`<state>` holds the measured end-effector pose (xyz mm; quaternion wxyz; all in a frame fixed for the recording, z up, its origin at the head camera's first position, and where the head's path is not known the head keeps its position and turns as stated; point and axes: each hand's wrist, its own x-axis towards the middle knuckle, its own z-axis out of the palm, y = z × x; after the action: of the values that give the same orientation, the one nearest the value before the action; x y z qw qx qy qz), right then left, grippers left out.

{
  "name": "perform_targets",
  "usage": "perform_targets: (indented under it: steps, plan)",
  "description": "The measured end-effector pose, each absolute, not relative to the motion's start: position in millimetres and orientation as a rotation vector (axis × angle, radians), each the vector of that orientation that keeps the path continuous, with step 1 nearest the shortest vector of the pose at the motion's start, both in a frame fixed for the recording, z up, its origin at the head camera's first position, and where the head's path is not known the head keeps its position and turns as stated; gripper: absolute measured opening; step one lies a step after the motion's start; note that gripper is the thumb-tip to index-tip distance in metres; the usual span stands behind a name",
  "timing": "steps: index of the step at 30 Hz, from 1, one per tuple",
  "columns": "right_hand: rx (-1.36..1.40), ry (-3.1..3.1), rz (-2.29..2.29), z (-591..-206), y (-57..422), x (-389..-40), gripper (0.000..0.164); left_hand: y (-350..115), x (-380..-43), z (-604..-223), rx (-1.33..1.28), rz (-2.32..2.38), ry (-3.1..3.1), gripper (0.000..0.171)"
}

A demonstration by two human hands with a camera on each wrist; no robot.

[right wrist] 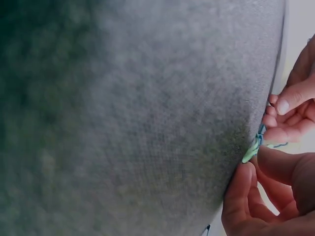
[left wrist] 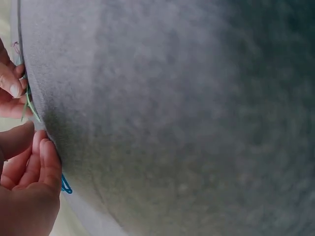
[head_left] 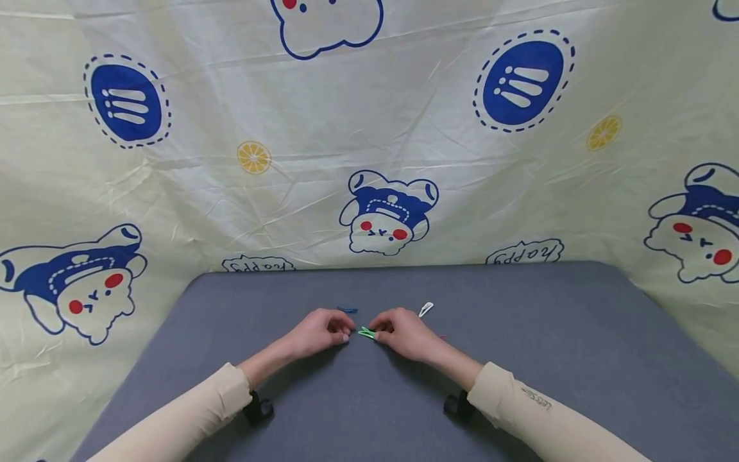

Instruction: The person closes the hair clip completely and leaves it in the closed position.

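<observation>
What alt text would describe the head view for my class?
A right hand pinches an open green hair clip at a grey table, a left hand nearby. A blue clip and a white clip lie beyond the hands; a patterned cloth hangs behind.

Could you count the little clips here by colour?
Green clip: 1
Blue clip: 1
White clip: 1
Pinkish piece, probably a clip, mostly hidden by the right hand: 1
Total: 4, counting the pinkish one

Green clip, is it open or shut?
The green clip is open: its two prongs spread apart in the left-wrist view.
</observation>
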<state>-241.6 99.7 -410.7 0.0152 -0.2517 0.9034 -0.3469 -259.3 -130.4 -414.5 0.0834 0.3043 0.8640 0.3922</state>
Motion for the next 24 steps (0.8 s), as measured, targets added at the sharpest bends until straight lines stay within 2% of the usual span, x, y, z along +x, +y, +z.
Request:
perform_targets:
  steps: [17, 24]
  plan:
    - [-0.743, 2.800, -1.011, -411.8, 98.5, -251.3, 0.002, -132.5, -258.0, -413.3, 0.921, 1.118, 2.520, 0.022]
    - [-0.789, 2.788, -1.000, -408.9, 101.5, -250.9, 0.007, -133.6, -258.4, -410.7, 0.916, 1.095, 2.514, 0.025]
